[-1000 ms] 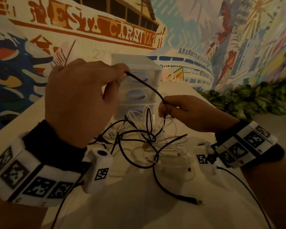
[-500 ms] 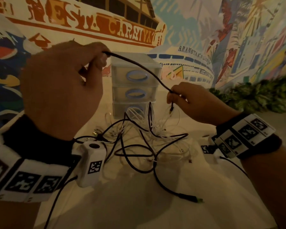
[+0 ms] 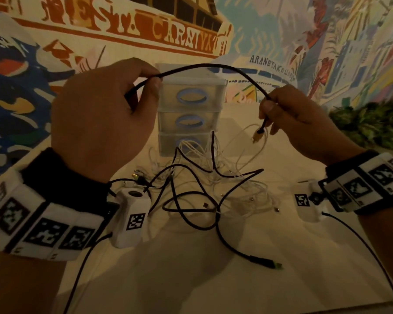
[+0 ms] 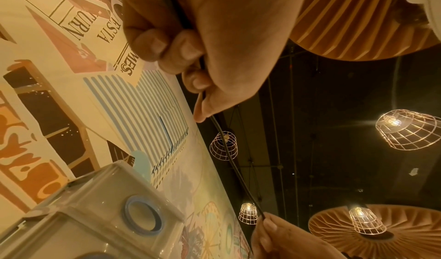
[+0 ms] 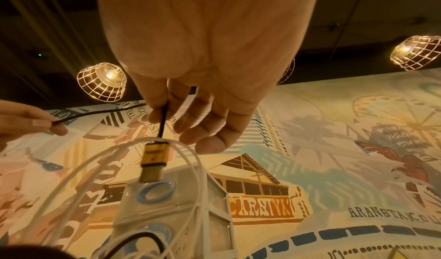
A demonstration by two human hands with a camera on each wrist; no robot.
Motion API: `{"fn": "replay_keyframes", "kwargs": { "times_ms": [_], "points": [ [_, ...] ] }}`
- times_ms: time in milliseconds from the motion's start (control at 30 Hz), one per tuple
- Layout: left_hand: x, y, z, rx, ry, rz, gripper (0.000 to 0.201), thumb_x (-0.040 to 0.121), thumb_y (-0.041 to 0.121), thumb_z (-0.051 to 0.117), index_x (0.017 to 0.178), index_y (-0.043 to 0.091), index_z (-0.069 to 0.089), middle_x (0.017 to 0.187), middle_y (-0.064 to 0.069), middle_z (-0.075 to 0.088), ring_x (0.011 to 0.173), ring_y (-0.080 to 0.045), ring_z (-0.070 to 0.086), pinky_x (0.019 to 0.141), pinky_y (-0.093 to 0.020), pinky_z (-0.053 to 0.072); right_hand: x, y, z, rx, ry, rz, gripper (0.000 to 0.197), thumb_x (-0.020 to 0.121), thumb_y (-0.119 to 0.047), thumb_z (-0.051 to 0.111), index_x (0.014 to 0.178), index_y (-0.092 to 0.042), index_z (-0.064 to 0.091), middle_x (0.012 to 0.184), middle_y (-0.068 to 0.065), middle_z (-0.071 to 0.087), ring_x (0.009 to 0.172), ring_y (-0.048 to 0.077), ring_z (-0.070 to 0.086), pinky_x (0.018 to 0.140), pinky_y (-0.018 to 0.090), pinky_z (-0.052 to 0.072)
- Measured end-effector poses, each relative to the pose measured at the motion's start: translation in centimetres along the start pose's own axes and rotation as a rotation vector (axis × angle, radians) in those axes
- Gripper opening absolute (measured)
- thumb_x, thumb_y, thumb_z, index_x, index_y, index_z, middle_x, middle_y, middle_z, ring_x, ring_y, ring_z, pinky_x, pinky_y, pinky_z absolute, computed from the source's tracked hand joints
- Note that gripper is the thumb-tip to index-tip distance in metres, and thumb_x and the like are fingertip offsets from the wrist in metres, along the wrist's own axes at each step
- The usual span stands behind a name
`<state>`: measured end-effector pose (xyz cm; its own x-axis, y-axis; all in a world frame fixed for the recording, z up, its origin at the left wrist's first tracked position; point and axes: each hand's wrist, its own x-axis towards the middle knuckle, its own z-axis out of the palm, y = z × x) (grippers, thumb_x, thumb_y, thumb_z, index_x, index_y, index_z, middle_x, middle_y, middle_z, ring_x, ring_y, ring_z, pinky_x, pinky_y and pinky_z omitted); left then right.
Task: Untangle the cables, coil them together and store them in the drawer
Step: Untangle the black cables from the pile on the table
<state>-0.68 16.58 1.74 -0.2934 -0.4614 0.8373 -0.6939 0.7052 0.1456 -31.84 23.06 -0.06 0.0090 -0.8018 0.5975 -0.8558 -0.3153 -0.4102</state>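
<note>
Both hands pinch the thin black cable (image 3: 213,68), arched above the table: left hand (image 3: 100,114) curled round it, right hand (image 3: 300,123) just above its dangling gold plug (image 3: 258,135). It looks light and limp; gripping near the plug seems safest.

The head camera looks forward and down over both wrists at the table (image 3: 304,279). The 2 wrist cameras sit close under the palms, facing up past the fingers to ceiling lamps (image 4: 409,129). All 3 views share the drawer unit (image 3: 192,114) and mural wall (image 5: 358,150).
</note>
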Motion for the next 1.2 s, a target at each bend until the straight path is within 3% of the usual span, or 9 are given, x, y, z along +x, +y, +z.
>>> {"fn": "replay_keyframes", "kwargs": {
  "times_ms": [133, 267, 400, 600, 733, 833, 1000, 1100, 1200],
  "points": [
    [0.0, -0.2, 0.1, -0.004, -0.036, -0.023, 0.035, 0.103, 0.047, 0.038, 0.120, 0.028, 0.062, 0.062, 0.013, 0.043, 0.060, -0.014, 0.045, 0.063, -0.031, 0.042, -0.5, 0.0, 0.1, 0.044, -0.130, 0.049, 0.031, 0.110, -0.029, 0.038, 0.087, -0.022, 0.058, 0.081, 0.001, 0.066, 0.077, 0.018, 0.066, 0.081, 0.041, 0.055],
    [0.0, -0.4, 0.1, 0.000, -0.005, -0.017, 0.034, 0.103, 0.048, 0.038, 0.119, 0.030, 0.063, 0.069, 0.005, 0.055, 0.066, -0.014, 0.050, 0.067, -0.034, 0.047, -0.5, -0.1, 0.4, 0.151, -0.203, 0.075, 0.029, 0.109, -0.025, 0.039, 0.090, -0.018, 0.059, 0.090, 0.001, 0.075, 0.093, 0.014, 0.072, 0.091, 0.033, 0.053],
    [0.2, -0.5, 0.0, 0.007, 0.037, 0.004, 0.033, 0.103, 0.045, 0.040, 0.118, 0.028, 0.065, 0.074, 0.001, 0.060, 0.071, -0.016, 0.054, 0.067, -0.026, 0.038, -0.7, -0.2, 0.3, -0.009, -0.280, 0.017, 0.030, 0.100, -0.044, 0.043, 0.088, -0.030, 0.066, 0.094, -0.015, 0.069, 0.095, 0.006, 0.064, 0.091, 0.030, 0.048],
    [0.2, -0.6, -0.1, 0.017, 0.023, -0.005, 0.034, 0.102, 0.052, 0.041, 0.115, 0.031, 0.065, 0.071, 0.002, 0.057, 0.071, -0.011, 0.049, 0.064, -0.026, 0.033, -0.8, 0.6, -0.7, 0.029, -0.026, 0.038, 0.032, 0.110, -0.032, 0.037, 0.087, -0.021, 0.058, 0.074, 0.000, 0.064, 0.065, 0.012, 0.061, 0.066, 0.025, 0.052],
    [0.2, -1.0, 0.1, 0.035, -0.013, 0.007, 0.031, 0.101, 0.050, 0.044, 0.112, 0.031, 0.065, 0.069, 0.007, 0.051, 0.069, -0.012, 0.050, 0.062, -0.029, 0.037, -1.2, 2.4, -2.7, -0.068, 0.177, 0.111, 0.035, 0.110, -0.036, 0.039, 0.092, -0.014, 0.059, 0.077, 0.002, 0.066, 0.063, 0.011, 0.064, 0.062, 0.015, 0.052],
    [0.4, -1.5, 0.1, 0.038, -0.044, -0.007, 0.029, 0.100, 0.046, 0.043, 0.110, 0.030, 0.066, 0.071, 0.004, 0.057, 0.070, -0.018, 0.055, 0.061, -0.036, 0.046, -1.7, 4.2, -4.3, -0.107, 0.268, 0.238, 0.036, 0.108, -0.040, 0.041, 0.091, -0.017, 0.063, 0.079, 0.005, 0.069, 0.058, 0.008, 0.064, 0.063, 0.018, 0.055],
    [0.2, -2.0, 0.1, 0.076, -0.055, -0.038, 0.038, 0.098, 0.056, 0.043, 0.103, 0.027, 0.068, 0.070, 0.001, 0.062, 0.069, -0.024, 0.059, 0.060, -0.037, 0.048, -1.8, 5.3, -4.2, -0.309, 0.056, 0.383, 0.035, 0.107, -0.036, 0.043, 0.092, -0.018, 0.069, 0.078, 0.002, 0.072, 0.065, 0.020, 0.070, 0.061, 0.034, 0.055],
    [0.2, -2.1, 0.2, 0.122, -0.147, -0.105, 0.061, 0.095, 0.069, 0.031, 0.092, 0.023, 0.072, 0.061, -0.001, 0.059, 0.056, -0.024, 0.054, 0.054, -0.035, 0.046, -1.2, 5.8, -2.9, -0.296, -0.015, 0.387, 0.032, 0.107, -0.029, 0.045, 0.086, -0.021, 0.069, 0.077, -0.002, 0.072, 0.056, 0.016, 0.068, 0.059, 0.026, 0.049],
    [0.2, -1.8, 0.3, 0.028, -0.174, -0.098, 0.060, 0.097, 0.065, 0.032, 0.089, 0.023, 0.074, 0.061, -0.004, 0.063, 0.056, -0.024, 0.057, 0.057, -0.043, 0.051, -0.1, 6.3, -1.3, -0.254, -0.134, 0.387, 0.032, 0.107, -0.028, 0.047, 0.085, -0.025, 0.070, 0.079, -0.001, 0.075, 0.055, 0.013, 0.070, 0.061, 0.025, 0.053]
  ]
}}
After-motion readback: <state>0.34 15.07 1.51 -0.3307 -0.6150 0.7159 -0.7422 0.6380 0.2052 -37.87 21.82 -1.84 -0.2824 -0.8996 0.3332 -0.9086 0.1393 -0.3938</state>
